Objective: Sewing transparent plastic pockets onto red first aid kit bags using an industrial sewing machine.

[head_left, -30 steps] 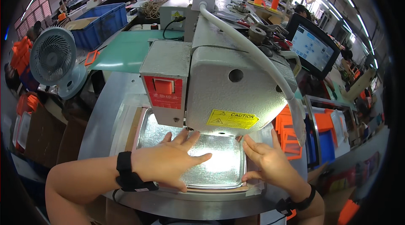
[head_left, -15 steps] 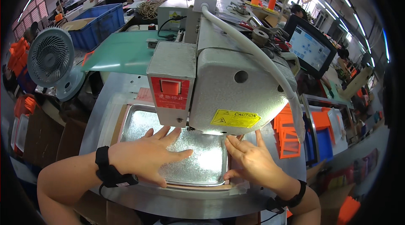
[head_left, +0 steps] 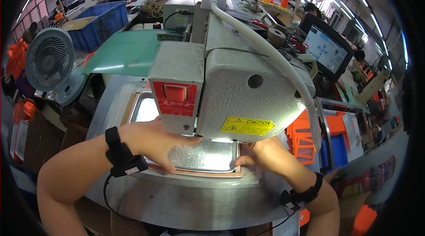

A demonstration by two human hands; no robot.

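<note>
A shiny silver rectangular panel with rounded corners and a raised rim (head_left: 206,155) lies flat in a tan-edged frame under the head of a large grey industrial sewing machine (head_left: 252,90). My left hand (head_left: 150,141) rests over the panel's left part, thumb and forefinger spread, the other fingertips hidden by the machine's switch box. At the right rim is my right hand (head_left: 270,154), its thumb stretched against the panel's corner side; its other fingers go partly out of sight beneath the machine head. Neither hand grasps anything that I can see.
A red switch (head_left: 175,93) sits on the machine's front. Orange frame-shaped pieces (head_left: 303,141) lie to the right, near a blue tray (head_left: 341,149). A fan (head_left: 51,59) stands at left, a screen (head_left: 326,48) at back right. The metal bed (head_left: 190,200) curves toward me.
The silver panel and its frame have slid away from me, farther under the machine head. Both hands have moved forward with it, and more of their fingers are hidden.
</note>
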